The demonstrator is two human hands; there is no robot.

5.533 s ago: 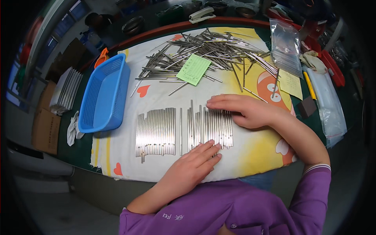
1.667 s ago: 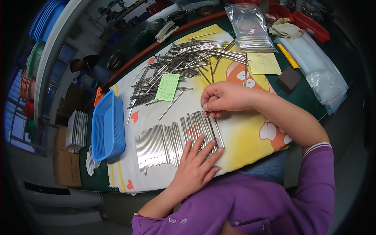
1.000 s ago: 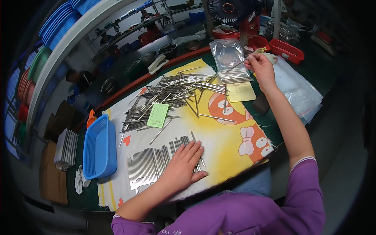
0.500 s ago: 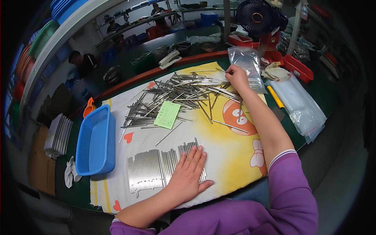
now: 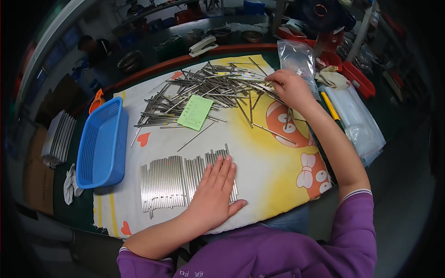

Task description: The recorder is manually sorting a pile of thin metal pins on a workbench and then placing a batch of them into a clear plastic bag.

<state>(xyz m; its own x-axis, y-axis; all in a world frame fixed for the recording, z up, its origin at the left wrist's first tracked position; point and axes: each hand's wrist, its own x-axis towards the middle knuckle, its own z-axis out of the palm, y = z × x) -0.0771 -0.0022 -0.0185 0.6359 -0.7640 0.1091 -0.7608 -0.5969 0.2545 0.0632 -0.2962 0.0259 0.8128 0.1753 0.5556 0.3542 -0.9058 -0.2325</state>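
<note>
My left hand [image 5: 211,194] lies flat, fingers stretched out, on the right part of a row of metal rods [image 5: 162,183] laid side by side on the cloth. A narrow gap splits this row into groups. At the right end of a jumbled pile of metal rods [image 5: 204,85], my right hand [image 5: 292,90] reaches in with its fingertips drawn together. What lies between those fingertips, if anything, is hidden. A light green printed slip [image 5: 195,112] rests on the front of the pile. A single rod [image 5: 196,135] lies apart below it.
A blue plastic basket [image 5: 104,143] stands at the left of the patterned cloth [image 5: 259,176]. Clear plastic bags [image 5: 352,123], a yellow-handled cutter [image 5: 330,106] and red trays [image 5: 358,78] lie at the right. Behind the pile runs a red ledge [image 5: 157,69]; a person [image 5: 95,48] sits beyond it.
The view has shifted, so the table appears slightly higher and further left. My right hand, which pinched a thin rod over the pile, has come down lower at its right end. My left hand stays on the row.
</note>
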